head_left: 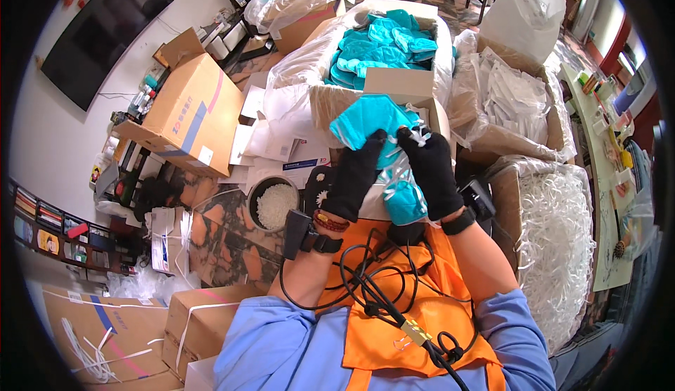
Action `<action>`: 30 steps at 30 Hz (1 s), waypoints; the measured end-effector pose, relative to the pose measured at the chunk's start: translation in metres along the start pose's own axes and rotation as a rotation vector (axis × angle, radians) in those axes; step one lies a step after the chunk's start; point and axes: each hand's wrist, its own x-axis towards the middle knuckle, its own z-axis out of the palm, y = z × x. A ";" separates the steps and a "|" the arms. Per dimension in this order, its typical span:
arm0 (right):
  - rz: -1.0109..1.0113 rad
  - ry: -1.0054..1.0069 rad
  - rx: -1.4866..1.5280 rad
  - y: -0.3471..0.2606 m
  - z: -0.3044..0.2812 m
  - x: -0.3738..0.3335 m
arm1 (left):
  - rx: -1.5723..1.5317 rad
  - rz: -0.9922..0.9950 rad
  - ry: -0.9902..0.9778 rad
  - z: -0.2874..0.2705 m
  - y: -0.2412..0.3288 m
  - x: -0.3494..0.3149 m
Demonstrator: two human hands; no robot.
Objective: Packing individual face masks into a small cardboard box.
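Far left, one bookshelf is cut off by the dark rim; one black television hangs above it. Two strapped cartons sit at lower left, at least one running out past the bottom edge. One tall carton stands nearer the middle, its contents out of sight. One round pot beside it holds white bits too fine to count.

At the centre are two black-gloved hands. The left hand has its thumb pressed on a teal piece, pinching the edge; its other fingers are mostly hidden. The right hand pinches the same piece's near side, by some white straps; its fingertips are hard to make out. The piece is held up between the hands, just in front of one small open carton, which it partly covers. A second teal shape under clear film shows below; whether the two join, I cannot tell.

Behind are two plastic-lined cartons of teal pieces, one large and one farther off; overlap prevents counting their contents. To the right, one carton holds uncounted white packets, and one tangled white strips. At far right, one cluttered bench is partly cut off.
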 end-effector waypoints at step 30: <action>0.195 0.011 0.380 -0.009 -0.118 0.030 | -1.899 -1.029 -0.156 -0.022 0.017 0.037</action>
